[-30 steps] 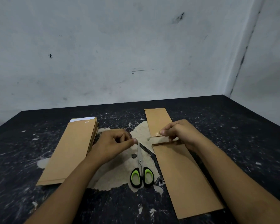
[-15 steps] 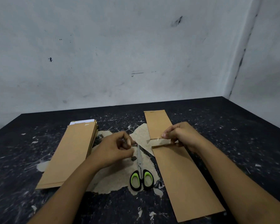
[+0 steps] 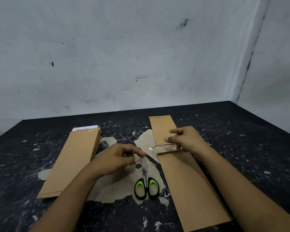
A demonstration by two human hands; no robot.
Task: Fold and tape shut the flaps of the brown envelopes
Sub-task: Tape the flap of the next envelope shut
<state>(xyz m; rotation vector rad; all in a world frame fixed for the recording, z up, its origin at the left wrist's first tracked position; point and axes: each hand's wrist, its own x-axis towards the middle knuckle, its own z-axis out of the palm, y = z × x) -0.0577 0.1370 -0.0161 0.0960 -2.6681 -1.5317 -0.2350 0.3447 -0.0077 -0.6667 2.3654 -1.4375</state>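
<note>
Working envelope [image 3: 191, 186]: lower right of the frame, flat on the tabletop [image 3: 241, 139], long axis running from the lower right corner up toward frame centre, open end at the far tip. Flap [image 3: 168, 152] at that far tip: folded over but standing slightly proud of the envelope body, not yet fastened.

Right hand [image 3: 186, 138]: directly above the flap end, fingers curled, thumb and forefinger pinching what appears to be the right end of a clear tape strip [image 3: 157, 149]. Left hand [image 3: 117, 159]: left of the flap, near frame centre, fingertips pinched together on what reads as the other end of the same strip; tape itself faint and glossy, exact edges hard to make out.

Governing relation: strip stretched crosswise between both hands, roughly perpendicular to the envelope's long axis, hanging just beyond and left of the flap edge. Right hand nearer the flap; left hand well off the envelope, over the scissors [image 3: 146, 186]. Likely requirement for the next move: shift rightward and toward the wearer so the strip straddles the flap edge, then press down. Risk as judged: tape landing skewed, or sticking to the tabletop beside the envelope.

Second envelope [image 3: 162, 129]: just beyond the right hand, in line with the first, near but apart. Envelope stack [image 3: 74, 158]: left of frame centre, well clear of both hands
</note>
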